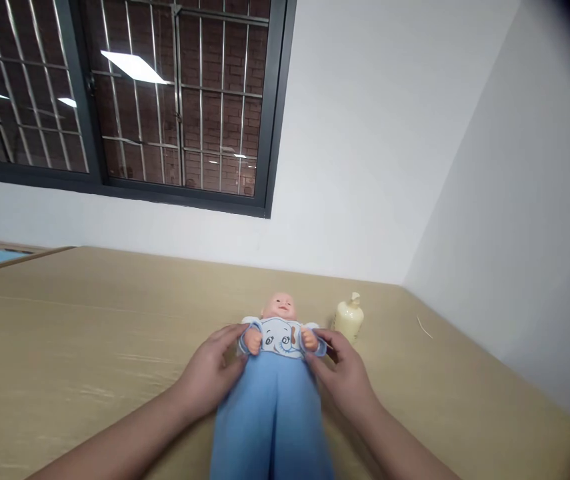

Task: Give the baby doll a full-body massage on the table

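A baby doll (283, 306) lies face up on the table with its head toward the wall. It wears a white top (277, 339) with a printed cartoon face and long light blue trousers (265, 407) that stretch toward me. My left hand (213, 369) grips the sleeve at the doll's arm on the left side, thumb and fingers on either side of the cuff. On the other side my right hand (342, 373) holds the opposite sleeve the same way. Both small doll fists poke out of the cuffs over the top. The trouser ends run out of view.
A cream pump bottle (349, 319) stands just beyond my right hand. A thin pale strip (424, 327) lies farther right on the tan table (89, 333). White walls (365, 133) meet behind the table, below a barred window (179, 100).
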`<state>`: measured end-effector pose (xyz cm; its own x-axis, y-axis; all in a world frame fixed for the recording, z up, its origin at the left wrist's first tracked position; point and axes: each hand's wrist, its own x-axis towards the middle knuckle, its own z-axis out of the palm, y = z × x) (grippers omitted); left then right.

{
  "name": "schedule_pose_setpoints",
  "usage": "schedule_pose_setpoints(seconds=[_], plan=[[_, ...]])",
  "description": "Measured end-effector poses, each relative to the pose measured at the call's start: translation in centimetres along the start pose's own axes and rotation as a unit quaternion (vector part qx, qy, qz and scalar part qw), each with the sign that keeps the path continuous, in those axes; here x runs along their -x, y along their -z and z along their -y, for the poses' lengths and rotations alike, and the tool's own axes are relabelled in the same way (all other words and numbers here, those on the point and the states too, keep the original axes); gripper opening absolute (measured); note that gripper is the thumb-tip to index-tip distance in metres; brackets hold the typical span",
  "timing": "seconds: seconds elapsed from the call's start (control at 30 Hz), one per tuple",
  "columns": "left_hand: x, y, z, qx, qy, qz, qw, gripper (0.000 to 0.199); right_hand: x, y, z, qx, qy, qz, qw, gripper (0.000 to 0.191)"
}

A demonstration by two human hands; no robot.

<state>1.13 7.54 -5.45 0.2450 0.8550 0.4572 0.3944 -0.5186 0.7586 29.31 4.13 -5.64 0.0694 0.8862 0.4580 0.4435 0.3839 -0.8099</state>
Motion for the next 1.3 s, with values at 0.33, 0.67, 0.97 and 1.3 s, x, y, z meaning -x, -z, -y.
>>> schedule_pose_setpoints(seconds=[0.33,0.67,0.97,1.3], plan=[[0.8,-1.9,2.5,-0.178,-0.158,0.019,0.971,0.073,1.2,-1.0,-1.7,0.231,0.212,0.042,0.949,0.051],[-0.4,-0.8,3.5,0.138,0.202,-0.154,0.957,0.04,-0.4,1.6,-4.4,0.024,-0.089,-0.124,0.988,0.078],[-1.6,-0.8,4.5,0.493,0.356,-0.223,0.762,0.023,-0.9,0.8,-6.4,-0.426,-0.324,-0.08,0.841,0.037],[-1.0,-1.2,3.2,0.478,0.242,-0.146,0.832,0.039,-0.4,-0.2,-4.7,-0.432,-0.226,-0.062,0.871,0.046]])
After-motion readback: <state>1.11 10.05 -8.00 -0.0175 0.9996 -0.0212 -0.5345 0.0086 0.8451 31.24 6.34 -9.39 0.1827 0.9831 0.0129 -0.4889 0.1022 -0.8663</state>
